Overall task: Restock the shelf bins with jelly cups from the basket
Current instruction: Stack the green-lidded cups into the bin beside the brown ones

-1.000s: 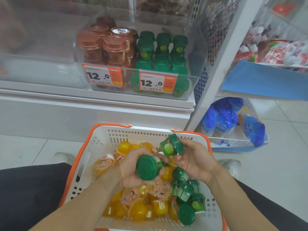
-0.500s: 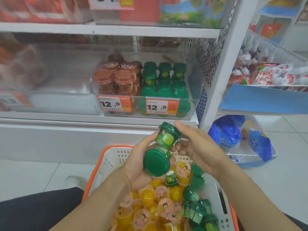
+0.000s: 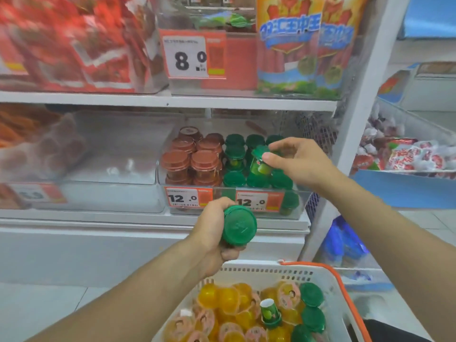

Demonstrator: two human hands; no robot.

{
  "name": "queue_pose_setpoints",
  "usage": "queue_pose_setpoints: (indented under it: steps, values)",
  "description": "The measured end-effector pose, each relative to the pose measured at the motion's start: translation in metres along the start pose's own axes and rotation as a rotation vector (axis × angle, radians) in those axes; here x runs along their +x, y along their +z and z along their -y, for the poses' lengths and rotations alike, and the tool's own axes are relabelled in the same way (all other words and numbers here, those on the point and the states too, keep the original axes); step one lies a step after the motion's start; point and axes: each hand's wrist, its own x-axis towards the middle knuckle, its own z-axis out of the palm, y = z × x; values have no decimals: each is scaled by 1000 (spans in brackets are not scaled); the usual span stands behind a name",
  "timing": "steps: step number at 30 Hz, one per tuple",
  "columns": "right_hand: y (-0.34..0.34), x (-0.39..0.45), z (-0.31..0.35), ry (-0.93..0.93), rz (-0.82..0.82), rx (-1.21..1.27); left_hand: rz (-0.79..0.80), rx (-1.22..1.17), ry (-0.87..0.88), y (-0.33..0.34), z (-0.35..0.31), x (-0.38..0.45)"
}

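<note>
While the right hand (image 3: 299, 162) is reaching over the front wall of the clear shelf bin (image 3: 302, 203), it is pinching a green-lidded jelly cup (image 3: 259, 161) between thumb and fingertips, cup tilted, lid pointing up-left. That cup is hanging above the green stack (image 3: 246, 166) filling the bin's right half; whether it is touching the cups below cannot be told. Brown-lidded cups (image 3: 192, 159) are filling the bin's left half. The left hand (image 3: 214, 233) is waiting lower down, in front of the bin's front edge near the price tags (image 3: 251, 201), fingers curled round a second green cup (image 3: 238, 225) with its lid facing the camera. The basket (image 3: 330, 287) is sitting below at the bottom edge of the view, holding yellow cups (image 3: 222, 299) and more green ones (image 3: 312, 317) along its right side.

Step in hand, as a judgement: placing the right-hand cup into the green side of the bin. The next move is calling for righting the cup, setting it flat on a stable spot of the stack and letting go, then bringing the left-hand cup up the same way. The stack looks tall, so a tilted drop is risking a topple.
</note>
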Motion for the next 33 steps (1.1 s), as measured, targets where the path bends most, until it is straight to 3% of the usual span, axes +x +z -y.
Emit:
queue_pose_setpoints:
  steps: [5, 11, 19, 29, 33]
  values:
    - [24, 60, -21, 2, -31, -240, 29, -162, -72, 16, 1, 16]
    - [44, 95, -42, 11, 18, -400, 124, -115, -149, 31, 9, 26]
    - [51, 102, -58, -43, -70, -425, 103, -93, -161, 38, 10, 30]
    - [46, 89, -46, -85, -15, -523, 84, -134, -133, 29, 7, 26]
    - [33, 63, -12, -182, -202, -319, 120, -193, -100, 24, 1, 29]
